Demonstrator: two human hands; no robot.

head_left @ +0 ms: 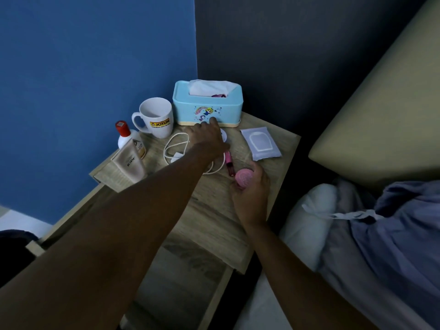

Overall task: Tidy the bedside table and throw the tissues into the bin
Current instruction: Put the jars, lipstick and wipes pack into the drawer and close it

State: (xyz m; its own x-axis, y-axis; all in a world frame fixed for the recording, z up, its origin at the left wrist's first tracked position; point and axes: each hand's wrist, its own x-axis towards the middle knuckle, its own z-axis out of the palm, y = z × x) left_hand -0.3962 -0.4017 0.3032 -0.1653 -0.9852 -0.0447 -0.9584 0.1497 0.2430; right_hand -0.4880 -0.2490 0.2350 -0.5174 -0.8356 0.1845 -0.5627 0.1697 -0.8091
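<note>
On the wooden bedside table [214, 215] a light blue tissue box [207, 108] stands at the back with a white tissue sticking out of its top. My left hand [206, 136] reaches across the table, fingertips touching the front of the box, partly covering a small white round thing. Whether it grips anything I cannot tell. My right hand [252, 186] holds a round pink object [244, 178] just above the table's right side. A pink tube [229, 163] lies between my hands, and a white cable with its plug [175, 148] is coiled under my left wrist.
A white mug [154, 117] stands left of the box. A red-capped white bottle [125, 135] and a beige tube [132, 163] lie at the left edge. A wet-wipes pack [260, 143] lies at the right. The bed with pillow [307, 225] is on the right. An open drawer [176, 289] sits below.
</note>
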